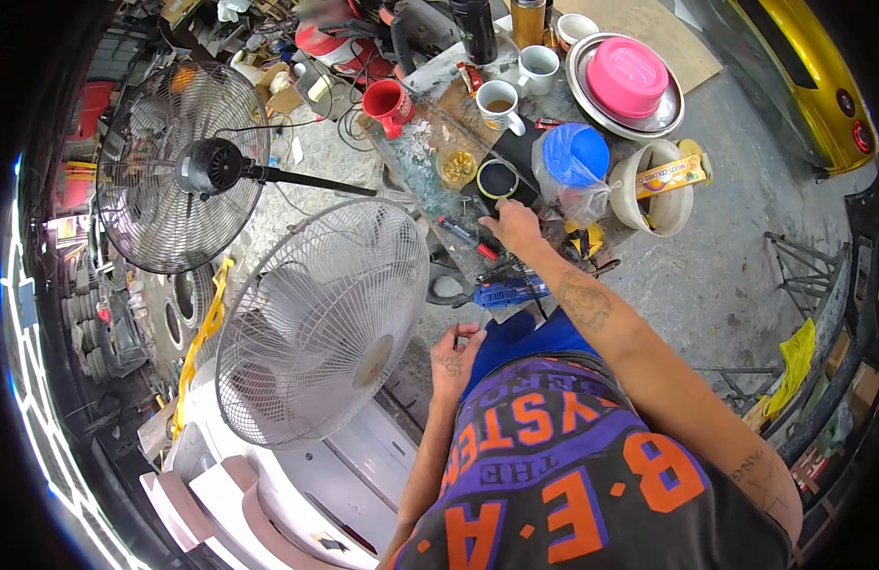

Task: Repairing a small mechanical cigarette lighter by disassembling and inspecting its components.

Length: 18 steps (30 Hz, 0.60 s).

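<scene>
Evidently at the right hand's fingertips, contact unclear: round black container, yellow-green rim. Thumb spread, near slim red-tipped marker. Left hand curled by blue cloth; can't tell its grip.

Black fan, pale fan, red mug, pink tub on metal tray.

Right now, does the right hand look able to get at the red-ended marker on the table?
Probably yes: the right hand is close by, to the right of the red-ended marker, and nothing visible lies over it or between them.
</scene>
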Available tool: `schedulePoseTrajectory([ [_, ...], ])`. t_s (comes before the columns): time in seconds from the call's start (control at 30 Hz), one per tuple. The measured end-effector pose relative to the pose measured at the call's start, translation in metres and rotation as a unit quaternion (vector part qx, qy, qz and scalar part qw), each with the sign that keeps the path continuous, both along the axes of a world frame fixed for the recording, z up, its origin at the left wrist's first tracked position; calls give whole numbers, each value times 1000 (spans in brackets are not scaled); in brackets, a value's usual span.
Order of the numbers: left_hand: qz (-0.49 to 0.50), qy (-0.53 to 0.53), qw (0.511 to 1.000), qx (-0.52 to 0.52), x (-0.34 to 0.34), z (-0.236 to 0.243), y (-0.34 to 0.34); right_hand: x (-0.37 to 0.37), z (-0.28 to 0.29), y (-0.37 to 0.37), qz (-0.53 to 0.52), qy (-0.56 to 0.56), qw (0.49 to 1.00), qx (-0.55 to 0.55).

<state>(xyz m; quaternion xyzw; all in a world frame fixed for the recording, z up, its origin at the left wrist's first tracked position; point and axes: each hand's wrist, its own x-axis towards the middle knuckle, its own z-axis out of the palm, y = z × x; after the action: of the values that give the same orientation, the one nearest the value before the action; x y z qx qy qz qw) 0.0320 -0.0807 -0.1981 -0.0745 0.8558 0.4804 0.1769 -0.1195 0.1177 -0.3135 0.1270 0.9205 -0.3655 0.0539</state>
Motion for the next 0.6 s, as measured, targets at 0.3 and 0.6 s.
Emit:
schedulePoseTrajectory([
  [0.3, 7, -25, 999, 38, -19, 2, -16, 25, 11, 16, -72, 8, 953, -295],
  [0.6, -53, -3, 993, 103, -66, -4, -4, 104, 46, 27, -78, 58, 918, -386],
])
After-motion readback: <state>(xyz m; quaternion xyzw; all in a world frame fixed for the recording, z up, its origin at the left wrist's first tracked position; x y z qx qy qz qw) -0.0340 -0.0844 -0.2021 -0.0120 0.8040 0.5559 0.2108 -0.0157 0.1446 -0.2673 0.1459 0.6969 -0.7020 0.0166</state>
